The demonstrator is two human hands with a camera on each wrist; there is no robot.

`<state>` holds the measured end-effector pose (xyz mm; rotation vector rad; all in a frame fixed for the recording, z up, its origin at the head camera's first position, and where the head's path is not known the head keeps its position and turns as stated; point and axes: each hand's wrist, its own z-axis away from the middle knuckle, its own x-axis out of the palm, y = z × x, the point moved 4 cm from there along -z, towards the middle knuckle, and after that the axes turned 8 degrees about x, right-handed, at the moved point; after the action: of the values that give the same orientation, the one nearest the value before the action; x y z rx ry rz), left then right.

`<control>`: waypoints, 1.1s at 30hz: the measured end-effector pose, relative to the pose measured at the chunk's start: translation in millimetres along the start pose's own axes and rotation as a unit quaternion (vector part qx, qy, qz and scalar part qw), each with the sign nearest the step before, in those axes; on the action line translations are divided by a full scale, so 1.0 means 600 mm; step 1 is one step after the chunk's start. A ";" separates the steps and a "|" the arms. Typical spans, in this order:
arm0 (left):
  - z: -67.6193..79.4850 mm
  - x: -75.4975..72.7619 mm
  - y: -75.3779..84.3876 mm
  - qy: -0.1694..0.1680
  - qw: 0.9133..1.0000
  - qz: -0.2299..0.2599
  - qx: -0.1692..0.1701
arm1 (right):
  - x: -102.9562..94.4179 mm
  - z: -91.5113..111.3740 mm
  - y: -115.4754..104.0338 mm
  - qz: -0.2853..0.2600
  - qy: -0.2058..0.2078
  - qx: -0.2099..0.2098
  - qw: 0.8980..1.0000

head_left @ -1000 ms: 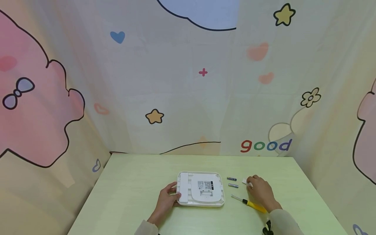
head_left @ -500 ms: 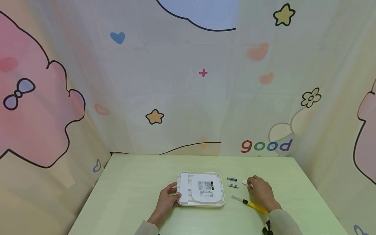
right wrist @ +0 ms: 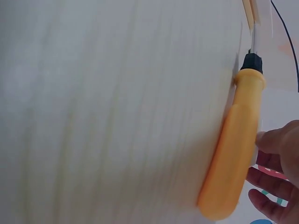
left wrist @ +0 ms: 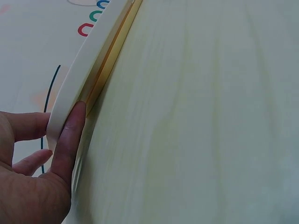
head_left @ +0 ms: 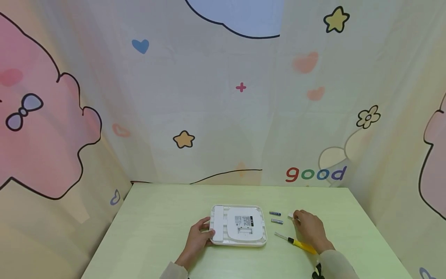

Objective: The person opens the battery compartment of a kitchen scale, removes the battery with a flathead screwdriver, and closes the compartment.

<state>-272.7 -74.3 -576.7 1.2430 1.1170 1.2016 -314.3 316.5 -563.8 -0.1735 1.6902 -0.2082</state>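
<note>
A white, round-cornered rectangular device [head_left: 258, 244] lies on the table with its back up, showing a printed label and an open rectangular slot. My left hand [head_left: 196, 241] grips its left edge, thumb on top; the left wrist view has the hand [left wrist: 39, 172] holding the device's rim [left wrist: 86, 70]. To the right, my right hand [head_left: 310, 230] pinches a small white piece [head_left: 290, 215], mostly hidden by the fingers. Two small batteries [head_left: 275, 213] lie between device and right hand. Beneath that hand is a yellow-handled screwdriver [head_left: 303, 245], large in the right wrist view [right wrist: 233, 149].
The pale green table [head_left: 153, 217] carries all of these things. A printed curtain [head_left: 209, 97] stands behind it and at both sides. A black item [head_left: 318, 271] shows at the right sleeve near the front.
Both hands hold nearly the same places. The small white piece shows a little less beyond the right fingers. The whole head view has shifted very slightly.
</note>
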 end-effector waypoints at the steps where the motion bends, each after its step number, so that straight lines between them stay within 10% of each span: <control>1: -0.001 0.000 -0.001 0.000 1.000 -0.001 0.001 | 0.000 0.001 0.000 -0.001 0.003 -0.002 1.000; 11: -0.026 -0.004 -0.051 0.003 1.000 -0.005 0.003 | -0.005 0.005 -0.002 -0.002 0.025 -0.006 1.000; 33: -0.026 -0.004 -0.050 0.011 1.000 -0.014 0.005 | -0.080 0.034 -0.080 -0.018 0.151 -0.084 0.985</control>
<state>-287.6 -74.7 -607.4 1.2211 1.1530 1.1927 -288.2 280.5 -508.7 -0.3102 2.0087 -0.1215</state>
